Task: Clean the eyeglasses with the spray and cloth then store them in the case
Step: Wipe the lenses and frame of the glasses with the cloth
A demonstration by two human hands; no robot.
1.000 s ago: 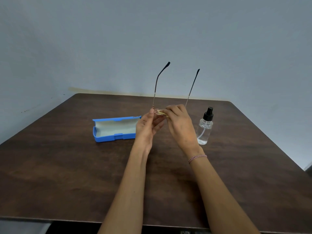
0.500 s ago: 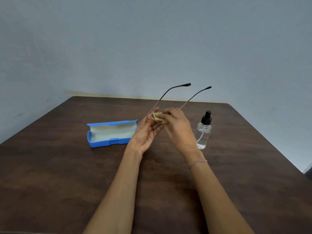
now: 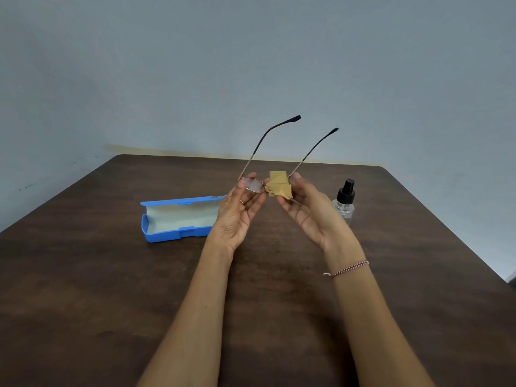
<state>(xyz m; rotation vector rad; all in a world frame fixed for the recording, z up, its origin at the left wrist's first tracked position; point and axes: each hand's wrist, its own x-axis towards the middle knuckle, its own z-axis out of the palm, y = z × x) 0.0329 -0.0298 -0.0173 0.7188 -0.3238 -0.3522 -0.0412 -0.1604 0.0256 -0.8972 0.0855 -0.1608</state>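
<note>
Thin metal-framed eyeglasses (image 3: pixel 252 185) are held above the table, temples unfolded and pointing up and away. My left hand (image 3: pixel 237 216) pinches the rim of the left lens, palm up. My right hand (image 3: pixel 310 210) holds a tan cloth (image 3: pixel 279 185) folded over the right lens, which the cloth hides. A blue case (image 3: pixel 178 217) lies open on the table to the left, pale lining showing. A clear spray bottle (image 3: pixel 344 203) with a black pump top stands behind my right hand.
A dark brown wooden table (image 3: pixel 111 289) carries everything, its right edge running diagonally at the right. A plain grey-blue wall (image 3: pixel 251 65) rises directly behind the table's far edge.
Both hands turned palms up and drew apart, baring the left lens and the cloth. The glasses tilted from temples straight up to leaning away to the right.
</note>
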